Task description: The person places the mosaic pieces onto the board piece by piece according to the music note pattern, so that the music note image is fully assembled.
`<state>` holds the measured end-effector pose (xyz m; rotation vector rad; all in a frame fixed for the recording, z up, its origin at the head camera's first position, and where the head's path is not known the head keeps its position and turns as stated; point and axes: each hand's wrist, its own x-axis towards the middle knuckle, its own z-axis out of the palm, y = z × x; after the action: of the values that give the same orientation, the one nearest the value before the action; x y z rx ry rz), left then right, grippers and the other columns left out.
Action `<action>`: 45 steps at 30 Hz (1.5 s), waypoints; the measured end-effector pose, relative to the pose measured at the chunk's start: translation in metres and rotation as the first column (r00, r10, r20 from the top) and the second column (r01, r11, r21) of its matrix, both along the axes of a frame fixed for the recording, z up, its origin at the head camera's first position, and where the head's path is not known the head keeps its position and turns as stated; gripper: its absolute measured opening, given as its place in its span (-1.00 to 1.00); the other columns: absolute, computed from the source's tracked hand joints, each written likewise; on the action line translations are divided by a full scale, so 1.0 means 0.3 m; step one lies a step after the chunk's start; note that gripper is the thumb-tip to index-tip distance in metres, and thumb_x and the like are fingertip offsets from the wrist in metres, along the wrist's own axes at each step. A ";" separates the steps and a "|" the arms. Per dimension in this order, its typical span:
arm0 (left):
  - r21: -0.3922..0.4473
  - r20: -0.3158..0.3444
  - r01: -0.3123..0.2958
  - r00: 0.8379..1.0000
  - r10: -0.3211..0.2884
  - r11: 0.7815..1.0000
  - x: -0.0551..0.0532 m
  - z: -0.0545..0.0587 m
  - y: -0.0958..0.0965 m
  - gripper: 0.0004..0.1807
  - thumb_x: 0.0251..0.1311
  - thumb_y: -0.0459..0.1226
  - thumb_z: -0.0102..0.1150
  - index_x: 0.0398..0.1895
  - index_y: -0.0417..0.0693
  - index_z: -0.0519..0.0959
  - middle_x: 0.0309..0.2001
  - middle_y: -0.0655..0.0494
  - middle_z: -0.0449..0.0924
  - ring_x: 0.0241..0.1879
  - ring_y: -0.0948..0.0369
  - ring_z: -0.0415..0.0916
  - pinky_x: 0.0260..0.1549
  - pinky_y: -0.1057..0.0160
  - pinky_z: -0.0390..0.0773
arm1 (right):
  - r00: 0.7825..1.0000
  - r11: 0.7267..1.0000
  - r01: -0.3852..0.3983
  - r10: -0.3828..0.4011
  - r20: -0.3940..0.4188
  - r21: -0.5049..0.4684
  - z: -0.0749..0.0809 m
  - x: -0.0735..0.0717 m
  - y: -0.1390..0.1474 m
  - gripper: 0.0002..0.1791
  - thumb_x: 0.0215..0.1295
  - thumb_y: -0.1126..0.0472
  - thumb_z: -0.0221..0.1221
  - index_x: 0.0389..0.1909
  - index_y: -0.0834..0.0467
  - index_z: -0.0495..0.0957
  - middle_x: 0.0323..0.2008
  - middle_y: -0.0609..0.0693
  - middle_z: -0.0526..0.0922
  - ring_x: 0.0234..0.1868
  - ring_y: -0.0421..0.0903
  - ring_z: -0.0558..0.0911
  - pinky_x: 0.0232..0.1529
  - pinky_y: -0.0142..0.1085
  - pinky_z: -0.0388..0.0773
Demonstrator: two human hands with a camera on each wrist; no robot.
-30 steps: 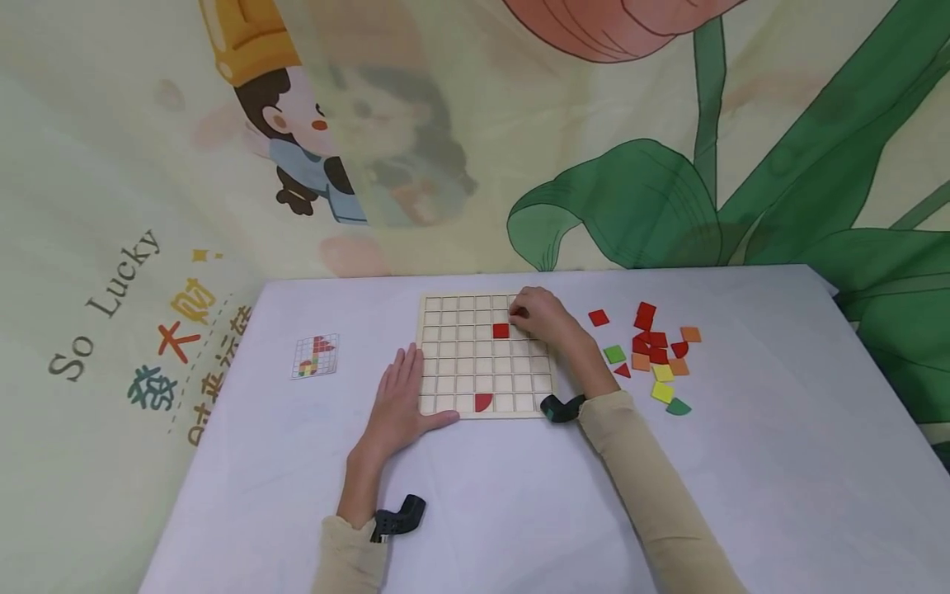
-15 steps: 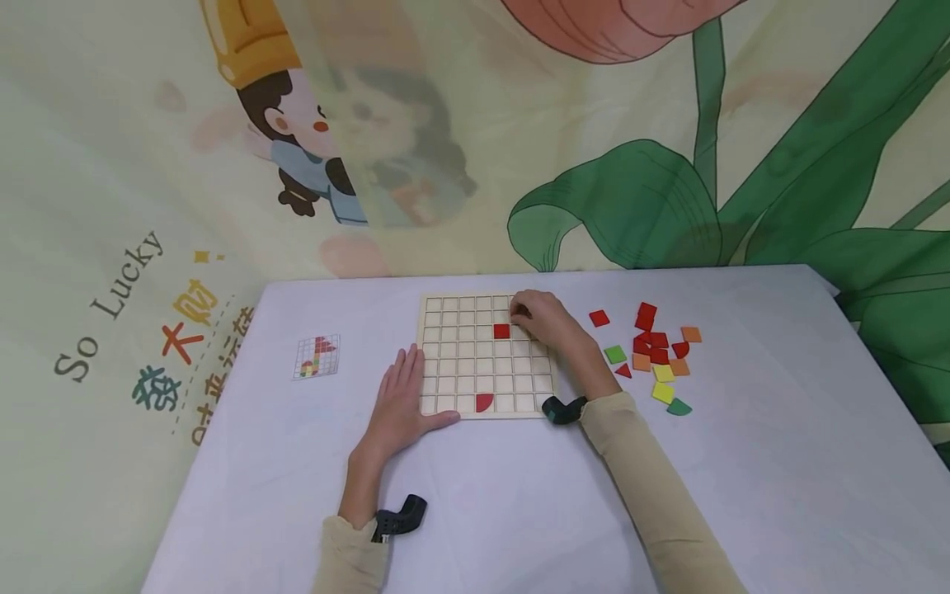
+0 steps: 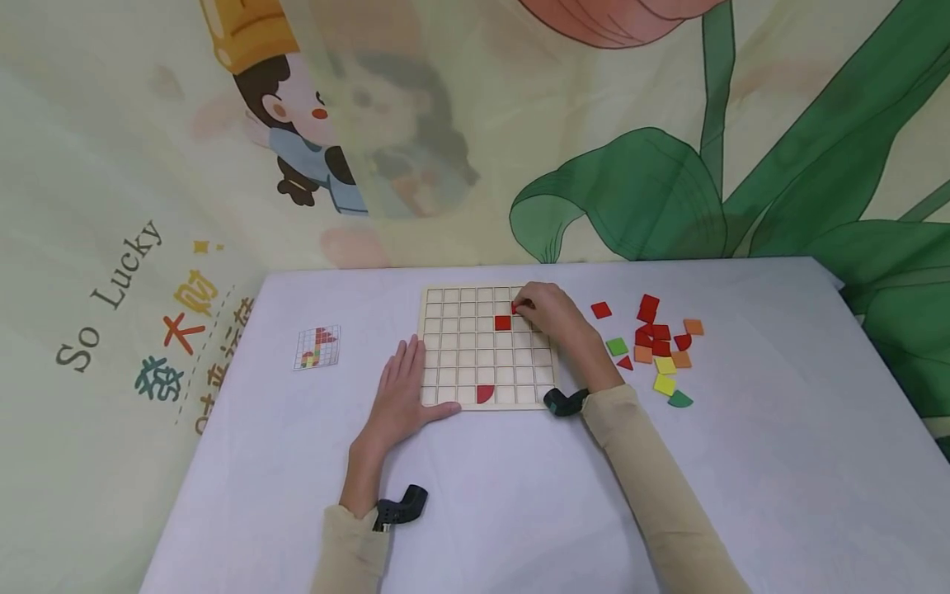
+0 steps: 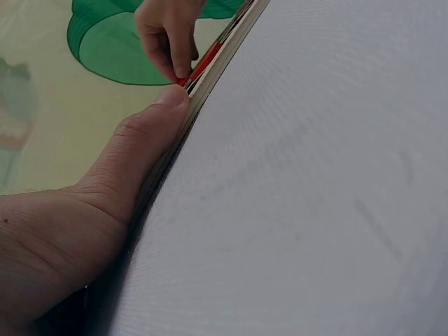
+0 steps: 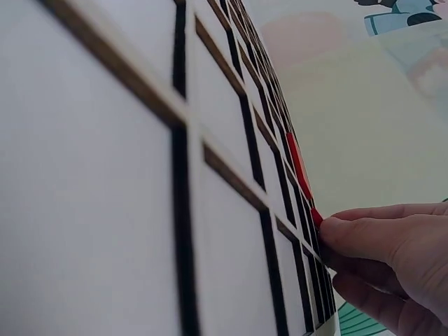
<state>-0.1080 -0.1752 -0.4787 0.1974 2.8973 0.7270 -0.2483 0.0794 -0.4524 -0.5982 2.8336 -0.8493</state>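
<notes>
A wooden grid board (image 3: 453,359) lies flat on the table. My left hand (image 3: 395,394) rests along its left side with fingers straight, the thumb stretched along the near edge; the left wrist view has that thumb (image 4: 133,150) against the rim. Over the board's upper right part, my right hand (image 3: 555,316) pinches a small red tile (image 5: 317,217), mostly hidden by the fingers, down at a grid cell. Diagonally beside it sits a red square tile (image 3: 503,322). A red quarter-circle tile (image 3: 486,394) lies in the bottom row.
Right of the board lie loose tiles: several red ones, orange squares (image 3: 693,327), yellow squares (image 3: 664,384), a green square (image 3: 617,346) and a green quarter-circle (image 3: 679,399). A small pattern card (image 3: 317,347) lies at the left. A printed cloth hangs behind the table.
My right fingers have shifted slightly, and a bit of the red tile now shows at their tips. The left hand stays in place. The head view has tilted a little.
</notes>
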 end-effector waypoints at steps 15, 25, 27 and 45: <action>-0.007 0.038 -0.003 0.999 0.003 1.000 -0.004 0.011 0.003 0.32 -0.04 0.23 0.34 0.54 -0.22 -0.24 0.59 -0.10 -0.33 0.58 -0.04 -0.44 0.53 -0.09 -0.25 | 0.999 0.999 -0.047 0.047 -0.026 -0.011 0.103 0.036 0.028 -0.64 0.31 0.17 0.22 0.08 0.21 0.60 0.04 0.15 0.60 0.10 0.07 0.51 0.10 -0.06 0.55; 0.006 0.031 -0.004 1.000 0.003 1.000 0.005 -0.001 0.002 0.32 -0.03 0.23 0.33 0.54 -0.22 -0.24 0.59 -0.10 -0.33 0.58 -0.04 -0.44 0.53 -0.08 -0.26 | 0.994 0.996 -0.093 0.092 -0.055 -0.013 0.180 0.205 0.181 -0.47 0.22 0.16 0.31 0.23 0.13 0.48 -0.03 0.13 0.65 0.01 0.04 0.61 -0.01 -0.07 0.65; 0.003 0.028 0.003 1.000 -0.004 1.000 0.004 0.001 0.003 0.32 -0.03 0.24 0.32 0.54 -0.23 -0.24 0.58 -0.11 -0.32 0.58 -0.05 -0.43 0.53 -0.09 -0.25 | 0.996 0.997 -0.082 0.082 -0.041 0.005 0.159 0.225 0.237 -0.45 0.22 0.16 0.31 0.24 0.13 0.47 -0.03 0.13 0.65 0.00 0.04 0.62 -0.04 -0.07 0.66; 0.007 0.020 -0.006 1.000 0.006 1.000 0.003 0.007 0.008 0.31 -0.04 0.21 0.34 0.54 -0.23 -0.23 0.58 -0.12 -0.29 0.58 -0.06 -0.42 0.52 -0.11 -0.23 | 1.000 1.000 0.007 -0.007 0.011 0.009 0.212 0.272 0.555 -0.55 0.23 0.31 0.27 0.15 0.27 0.51 -0.07 0.18 0.64 -0.08 0.07 0.61 -0.20 -0.21 0.70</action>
<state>-0.1072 -0.1726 -0.4767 0.1812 2.8775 0.7365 -0.1667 0.2460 -0.3887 -0.5805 2.8301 -0.8376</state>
